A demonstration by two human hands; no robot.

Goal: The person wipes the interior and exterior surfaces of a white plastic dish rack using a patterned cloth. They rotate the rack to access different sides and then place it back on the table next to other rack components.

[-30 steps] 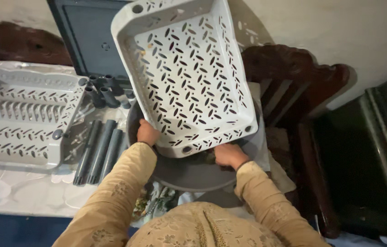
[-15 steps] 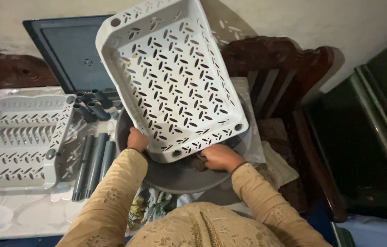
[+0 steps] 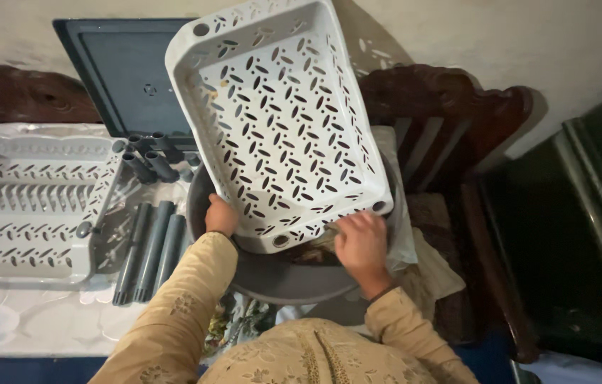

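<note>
A white perforated plastic tray (image 3: 280, 121) stands tilted up on its near end inside a dark grey round basin (image 3: 280, 274). My left hand (image 3: 220, 215) grips the tray's lower left corner from behind. At the tray's lower right corner, my right hand (image 3: 362, 245) presses a brownish scrub pad against the rim. Both sleeves are tan with a floral pattern.
A second white perforated rack (image 3: 27, 206) lies on the table at left. Several grey plastic tubes (image 3: 150, 249) and short grey posts (image 3: 153, 160) lie beside it. A dark flat tray (image 3: 127, 71) leans on the wall. A dark wooden chair (image 3: 450, 142) stands at right.
My right hand has moved from under the tray's near edge up onto its lower right corner. The tray has shifted slightly right. My left hand keeps its grip.
</note>
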